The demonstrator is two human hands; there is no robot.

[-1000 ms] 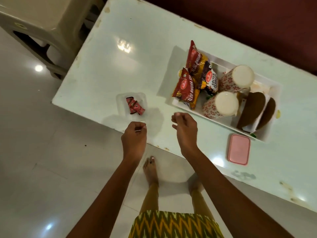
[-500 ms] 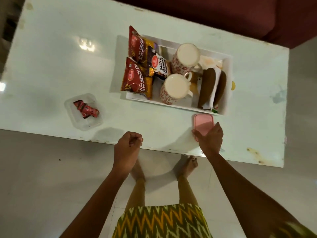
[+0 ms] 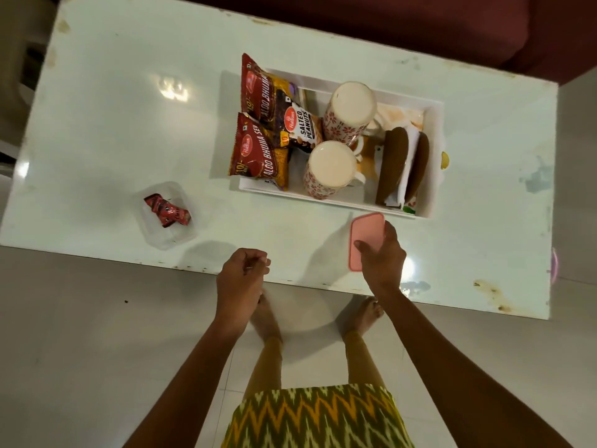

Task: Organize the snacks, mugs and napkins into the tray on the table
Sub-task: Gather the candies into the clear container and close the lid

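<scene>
Tray [image 3: 434,176]: white, rectangular, on the pale table [image 3: 129,130]; it serves as the landmark here.
Tray, left end: two red Aloo Bhujia packets [image 3: 255,150] stand upright, one behind the other, with a Salted Peanuts packet [image 3: 302,126] leaning just beside them.
Tray, middle: two floral mugs [image 3: 332,169] sit side by side, one nearer the tray's front wall, one nearer its back wall; handles point toward the right end.
Tray, right end: two brown curved pieces [image 3: 392,160] stand on edge with white napkins [image 3: 408,156] between them; what the brown pieces are cannot be told.
Clear container [image 3: 166,216]: well to the left of the tray, near the table's front edge, lidless, holding red wrapped candies [image 3: 168,211].
Pink lid [image 3: 366,234]: flat on the table just in front of the tray's front wall.
Right hand [image 3: 382,257]: fingers spread over the pink lid's near end, thumb on its top; a firm grasp cannot be told.
Left hand [image 3: 242,279]: curled into a loose fist at the table's front edge, left of the lid; whether it holds anything cannot be told.
</scene>
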